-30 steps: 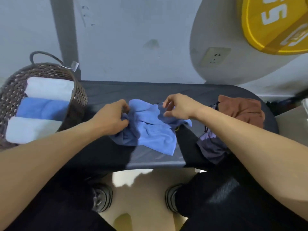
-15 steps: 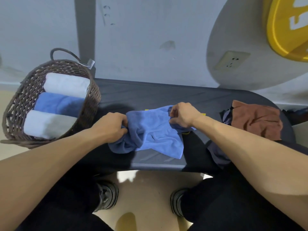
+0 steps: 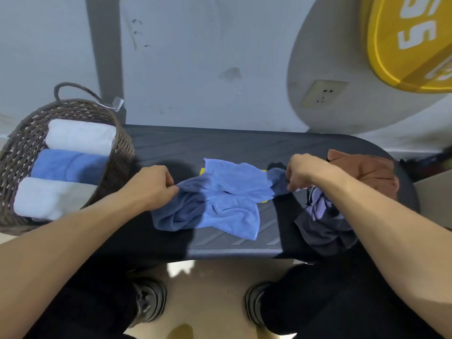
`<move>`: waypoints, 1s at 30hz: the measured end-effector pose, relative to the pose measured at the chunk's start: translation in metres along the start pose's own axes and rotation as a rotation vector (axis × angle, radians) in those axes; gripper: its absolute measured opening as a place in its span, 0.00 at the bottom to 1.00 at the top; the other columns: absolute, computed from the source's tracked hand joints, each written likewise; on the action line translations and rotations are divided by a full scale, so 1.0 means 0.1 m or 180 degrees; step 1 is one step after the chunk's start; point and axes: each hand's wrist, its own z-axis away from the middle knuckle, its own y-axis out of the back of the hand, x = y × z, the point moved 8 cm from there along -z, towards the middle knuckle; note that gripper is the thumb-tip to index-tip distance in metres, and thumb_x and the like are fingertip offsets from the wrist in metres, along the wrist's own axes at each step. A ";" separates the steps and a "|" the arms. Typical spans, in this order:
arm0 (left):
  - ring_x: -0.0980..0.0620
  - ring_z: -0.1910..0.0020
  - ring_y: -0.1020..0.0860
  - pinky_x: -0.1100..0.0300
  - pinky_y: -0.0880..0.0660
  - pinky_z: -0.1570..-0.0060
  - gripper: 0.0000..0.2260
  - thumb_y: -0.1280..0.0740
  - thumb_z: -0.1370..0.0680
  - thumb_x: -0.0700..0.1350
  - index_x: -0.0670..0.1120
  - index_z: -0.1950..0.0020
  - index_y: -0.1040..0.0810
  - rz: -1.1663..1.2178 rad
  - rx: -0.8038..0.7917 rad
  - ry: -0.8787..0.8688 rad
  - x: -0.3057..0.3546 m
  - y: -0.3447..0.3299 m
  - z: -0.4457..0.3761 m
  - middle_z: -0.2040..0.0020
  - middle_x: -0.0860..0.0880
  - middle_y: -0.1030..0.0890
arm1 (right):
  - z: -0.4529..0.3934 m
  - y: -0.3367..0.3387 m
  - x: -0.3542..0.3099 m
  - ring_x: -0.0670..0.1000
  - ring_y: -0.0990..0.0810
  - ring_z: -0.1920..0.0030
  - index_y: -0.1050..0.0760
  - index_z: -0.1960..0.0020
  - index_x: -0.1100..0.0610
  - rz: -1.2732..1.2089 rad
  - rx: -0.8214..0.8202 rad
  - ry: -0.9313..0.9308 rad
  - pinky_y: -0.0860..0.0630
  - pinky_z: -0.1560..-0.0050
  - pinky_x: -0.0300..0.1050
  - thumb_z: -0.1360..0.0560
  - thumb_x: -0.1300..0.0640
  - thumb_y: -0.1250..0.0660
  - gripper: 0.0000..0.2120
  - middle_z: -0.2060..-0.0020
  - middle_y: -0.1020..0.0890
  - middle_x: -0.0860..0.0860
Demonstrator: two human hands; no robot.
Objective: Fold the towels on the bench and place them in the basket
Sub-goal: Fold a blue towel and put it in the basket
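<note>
On the bench (image 3: 220, 145), right of the basket (image 3: 119, 152), we have the blue towel (image 3: 230, 199) stretched sideways, long axis left to right. Our left hand (image 3: 151, 184) pinches its basket-side end, our right hand (image 3: 303, 172) the far end, both curled tight on cloth, ready to spread it flat.

The left hand (image 3: 152, 185) pinches one end of a crumpled blue towel (image 3: 227, 204) on the dark tabletop (image 3: 220, 145), while the right hand (image 3: 304, 171) pinches its opposite end, so the cloth stretches between them. Beyond the left hand's outer side stands a woven basket (image 3: 22, 148) holding three rolled towels (image 3: 71, 167), two white and one blue between them. Just past the right hand lie a brown towel (image 3: 367, 170) and, nearer the person, a dark purple towel (image 3: 322, 221).
</note>
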 end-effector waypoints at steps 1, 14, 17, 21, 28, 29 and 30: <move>0.49 0.58 0.19 0.55 0.22 0.57 0.10 0.30 0.26 0.54 0.47 0.58 0.19 -0.0010 -0.0161 0.0039 0.01 -0.06 -0.01 0.60 0.48 0.16 | -0.02 -0.02 -0.02 0.57 0.17 0.54 0.18 0.49 0.59 0.0146 0.0163 -0.0021 0.23 0.58 0.45 0.33 0.58 0.28 0.13 0.53 0.16 0.56; 0.57 0.68 0.22 0.59 0.25 0.63 0.07 0.32 0.24 0.55 0.53 0.58 0.21 0.0515 -0.0496 -0.0803 0.40 0.04 0.13 0.67 0.54 0.17 | -0.06 -0.25 -0.63 0.57 0.21 0.45 0.22 0.46 0.58 -0.1130 0.0515 0.0978 0.30 0.56 0.43 0.28 0.52 0.28 0.14 0.53 0.21 0.55; 0.58 0.65 0.22 0.58 0.25 0.62 0.08 0.34 0.24 0.55 0.53 0.60 0.23 -0.0037 -0.0396 -0.0839 0.34 0.17 0.14 0.66 0.54 0.19 | -0.06 0.01 -0.54 0.51 0.21 0.59 0.22 0.58 0.51 -0.1605 0.0607 0.0835 0.30 0.64 0.40 0.37 0.53 0.23 0.10 0.63 0.19 0.48; 0.57 0.64 0.26 0.62 0.35 0.67 0.12 0.36 0.22 0.54 0.50 0.62 0.30 -0.0938 -0.0290 -0.0661 0.14 0.30 0.11 0.64 0.53 0.24 | 0.01 0.31 -0.41 0.45 0.26 0.71 0.23 0.66 0.52 -0.2258 0.0734 0.0835 0.31 0.71 0.39 0.41 0.50 0.18 0.15 0.71 0.21 0.44; 0.54 0.56 0.23 0.58 0.27 0.58 0.14 0.33 0.25 0.58 0.50 0.50 0.29 -0.0992 -0.0664 -0.0195 -0.03 0.15 0.07 0.53 0.53 0.21 | 0.22 0.51 -0.45 0.42 0.21 0.66 0.17 0.60 0.51 -0.2406 0.1088 0.1534 0.28 0.64 0.34 0.31 0.53 0.23 0.03 0.66 0.15 0.45; 0.51 0.52 0.23 0.55 0.25 0.52 0.18 0.33 0.26 0.60 0.49 0.44 0.29 -0.0930 -0.0652 -0.0199 -0.01 0.11 0.06 0.48 0.51 0.22 | 0.25 0.53 -0.47 0.43 0.19 0.64 0.15 0.58 0.51 -0.2316 0.1218 0.1598 0.26 0.61 0.35 0.29 0.54 0.24 0.02 0.64 0.14 0.45; 0.49 0.47 0.23 0.53 0.25 0.47 0.23 0.32 0.27 0.60 0.49 0.39 0.30 -0.0835 -0.0532 -0.0284 0.04 0.09 0.05 0.43 0.50 0.23 | 0.30 0.53 -0.50 0.43 0.17 0.61 0.15 0.56 0.52 -0.2261 0.1317 0.1665 0.24 0.57 0.37 0.28 0.54 0.26 0.02 0.62 0.14 0.45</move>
